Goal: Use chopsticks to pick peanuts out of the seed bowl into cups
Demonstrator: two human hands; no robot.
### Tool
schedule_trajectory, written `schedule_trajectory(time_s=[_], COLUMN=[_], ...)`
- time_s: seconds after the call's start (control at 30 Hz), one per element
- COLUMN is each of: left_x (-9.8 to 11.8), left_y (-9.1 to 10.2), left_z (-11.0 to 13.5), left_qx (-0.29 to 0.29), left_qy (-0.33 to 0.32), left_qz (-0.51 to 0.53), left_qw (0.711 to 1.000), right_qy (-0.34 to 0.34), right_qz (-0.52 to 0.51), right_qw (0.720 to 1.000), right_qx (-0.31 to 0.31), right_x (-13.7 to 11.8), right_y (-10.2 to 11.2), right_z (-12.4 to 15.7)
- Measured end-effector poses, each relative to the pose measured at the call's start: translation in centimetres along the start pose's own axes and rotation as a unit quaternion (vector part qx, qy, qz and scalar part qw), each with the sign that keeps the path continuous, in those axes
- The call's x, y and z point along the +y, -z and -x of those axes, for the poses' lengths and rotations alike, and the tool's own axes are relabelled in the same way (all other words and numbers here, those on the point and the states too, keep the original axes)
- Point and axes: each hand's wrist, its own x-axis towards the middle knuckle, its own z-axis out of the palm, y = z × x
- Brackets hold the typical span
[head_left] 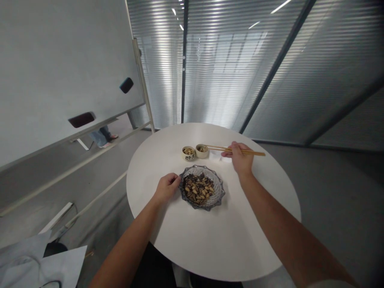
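A pair of wooden chopsticks (252,152) lies in the grip of my right hand (240,160), pointing left. Their tips are over the right rim of a small round cup (202,151) with pale nuts inside; whether they pinch anything is too small to tell. Beside it on the left is a similar cup (189,153) with dark lettering, also holding nuts. My left hand (168,186) is closed at the left rim of a scalloped glass bowl (220,188). Sunflower seeds and larger pale nuts (198,188) are mixed in that bowl, mostly toward its left side.
White small containers (215,155) sit partly behind my right hand on the round white table (216,244). A whiteboard (66,60) on a frame stands at the left. Beyond the table is a ribbed glass wall (222,72). Another person's legs (102,136) show below the whiteboard.
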Motion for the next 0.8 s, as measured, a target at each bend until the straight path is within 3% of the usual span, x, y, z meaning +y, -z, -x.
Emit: schedule_trajectory(time_s=[0.23, 0.43, 0.57, 0.8], left_x=[-0.1, -0.2, -0.1, 0.7], left_y=[0.0, 0.0, 0.0, 0.1], left_z=[-0.1, -0.1, -0.1, -0.1], left_qx=[-0.001, -0.001, -0.001, -0.001], left_qy=[-0.003, 0.0, -0.005, 0.001], left_qz=[-0.01, -0.016, -0.018, -0.007], left_qw=[1.0, 1.0, 1.0, 1.0], right_qy=[-0.022, -0.051, -0.073, -0.109], right_qz=[-0.021, -0.054, -0.044, 0.005], right_qw=[1.0, 0.996, 0.996, 0.978], right_qx=[0.005, 0.046, -0.025, -0.18], right_x=[2.5, 1.8, -0.5, -4.0], right_y=[-1.3, -0.4, 1.1, 3.9], right_z=[-0.7, 0.0, 2.5, 9.7])
